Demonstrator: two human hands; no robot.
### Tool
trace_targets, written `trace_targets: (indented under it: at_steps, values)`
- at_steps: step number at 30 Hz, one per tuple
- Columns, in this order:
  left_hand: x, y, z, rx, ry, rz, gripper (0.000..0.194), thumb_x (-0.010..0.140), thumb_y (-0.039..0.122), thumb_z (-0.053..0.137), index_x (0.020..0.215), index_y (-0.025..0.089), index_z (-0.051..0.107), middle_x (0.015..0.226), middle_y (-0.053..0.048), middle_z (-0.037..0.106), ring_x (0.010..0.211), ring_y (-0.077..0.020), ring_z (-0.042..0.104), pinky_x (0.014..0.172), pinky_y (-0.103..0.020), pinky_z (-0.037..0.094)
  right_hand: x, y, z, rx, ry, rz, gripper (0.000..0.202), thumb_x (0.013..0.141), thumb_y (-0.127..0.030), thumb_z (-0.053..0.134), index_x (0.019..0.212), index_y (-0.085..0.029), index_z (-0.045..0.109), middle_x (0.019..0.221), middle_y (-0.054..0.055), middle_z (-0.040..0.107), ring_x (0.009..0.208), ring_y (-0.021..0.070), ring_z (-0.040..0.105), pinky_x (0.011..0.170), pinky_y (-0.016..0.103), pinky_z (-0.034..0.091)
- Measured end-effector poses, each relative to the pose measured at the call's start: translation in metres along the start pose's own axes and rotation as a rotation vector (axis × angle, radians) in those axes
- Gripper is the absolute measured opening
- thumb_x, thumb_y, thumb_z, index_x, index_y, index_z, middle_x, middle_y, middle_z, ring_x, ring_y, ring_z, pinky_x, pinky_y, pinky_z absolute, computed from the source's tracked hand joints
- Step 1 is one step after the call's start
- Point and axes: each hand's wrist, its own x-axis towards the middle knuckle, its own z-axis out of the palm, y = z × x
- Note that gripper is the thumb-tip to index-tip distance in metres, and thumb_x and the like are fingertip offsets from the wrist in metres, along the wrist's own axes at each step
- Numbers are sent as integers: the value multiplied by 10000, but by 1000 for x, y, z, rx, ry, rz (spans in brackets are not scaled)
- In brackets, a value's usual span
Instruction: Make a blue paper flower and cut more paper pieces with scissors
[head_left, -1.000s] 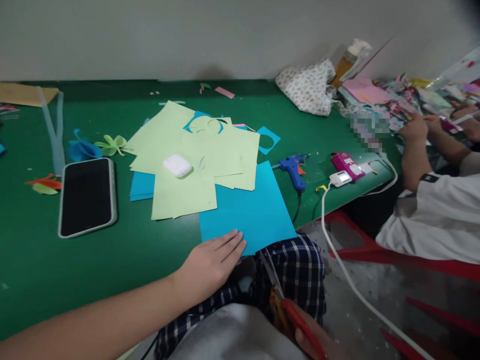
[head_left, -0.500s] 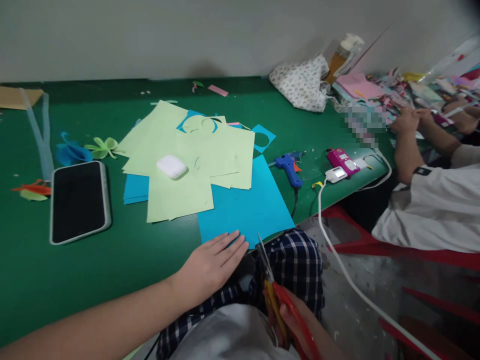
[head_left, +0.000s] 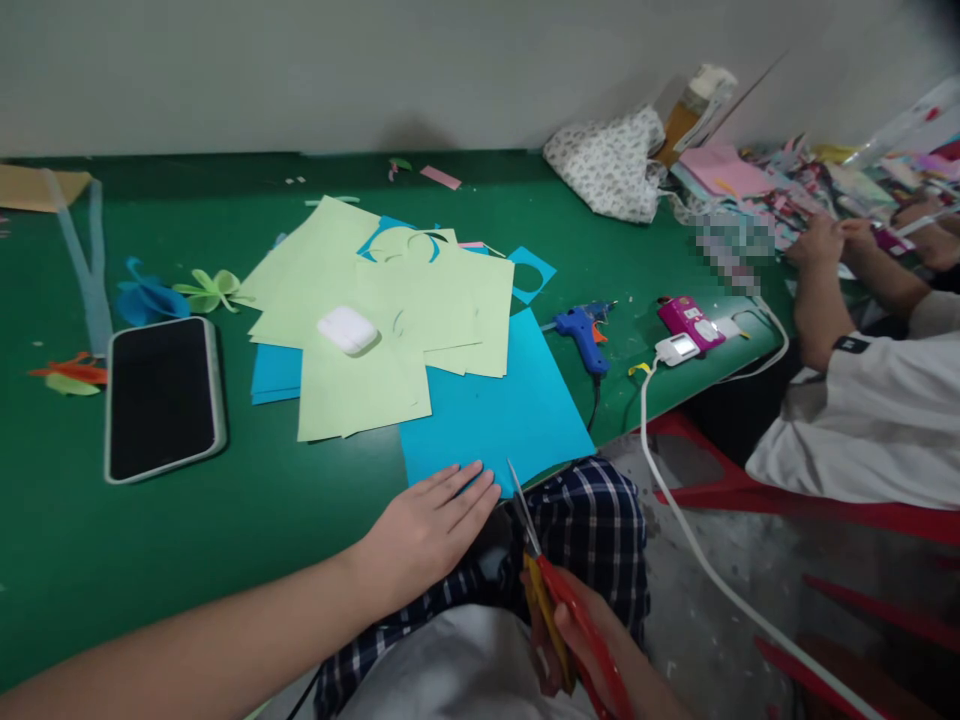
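The left hand (head_left: 427, 530) lay flat, fingers outstretched and close together, its fingertips on the near left edge of a blue sheet (head_left: 510, 420). The right hand (head_left: 600, 620) was curled around the handles of red and yellow scissors (head_left: 553, 578), whose blades pointed away, the tip at the sheet's near edge; whether they had bitten into the paper could not be told. The sheet lay at the near right edge of the green table (head_left: 225, 540), its far left part under overlapping light green sheets (head_left: 375, 390), with a white case (head_left: 347, 330) on top. Just beyond the pile, to the right, lay a blue square with a round hole (head_left: 547, 270).

Right of the blue sheet was a blue glue gun (head_left: 583, 335), and farther right a magenta box (head_left: 686, 320). Left of the pile lay a phone (head_left: 161, 400), with a blue paper flower (head_left: 146, 293) just beyond it. A patterned pouch (head_left: 607, 165) sat at the far right, near a bottle (head_left: 694, 110); beyond the magenta box, a co-worker's hand (head_left: 821, 240) showed.
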Motion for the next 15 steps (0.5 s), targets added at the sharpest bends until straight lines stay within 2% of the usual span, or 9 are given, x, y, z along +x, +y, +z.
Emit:
trace_targets:
  at_steps: [2, 5, 7, 11, 15]
  values:
    - [0, 0, 1, 1, -4, -8, 342, 897, 89, 345, 1182, 68, 532, 1171, -93, 626, 1114, -243, 561, 874, -387, 520, -2, 0, -2, -20, -8, -18, 617, 664, -697, 555, 1010, -192, 636, 852, 75, 645, 711, 174, 603, 681, 291, 511]
    - [-1, 1, 1, 2, -12, -9, 343, 898, 97, 348, 1186, 72, 532, 1170, -95, 627, 1112, -242, 562, 874, -384, 518, -2, 1, -6, -48, -61, -6, 663, 679, -718, 514, 1040, -172, 620, 721, 56, 625, 597, 155, 563, 585, 283, 496]
    - [-1, 1, 2, -6, -4, -15, 345, 898, 95, 345, 1188, 72, 531, 1163, -103, 630, 1112, -238, 563, 877, -383, 514, -1, -1, -7, -54, -52, -4, 663, 691, -719, 499, 1041, -168, 617, 708, 56, 621, 592, 154, 559, 570, 276, 485]
    - [0, -1, 1, -12, -20, 4, 343, 902, 102, 342, 1187, 69, 531, 1150, -113, 636, 1100, -232, 571, 879, -375, 507, 0, -8, -7, -90, -33, -12, 637, 698, -712, 497, 1008, -172, 633, 731, 65, 628, 644, 173, 574, 626, 293, 488]
    - [3, 3, -3, -63, 0, 14, 326, 896, 125, 364, 1149, 75, 564, 1153, -131, 631, 1102, -253, 566, 911, -406, 485, 2, -12, -7, -104, -9, -55, 622, 689, -705, 516, 987, -173, 641, 840, 85, 638, 715, 199, 591, 725, 330, 489]
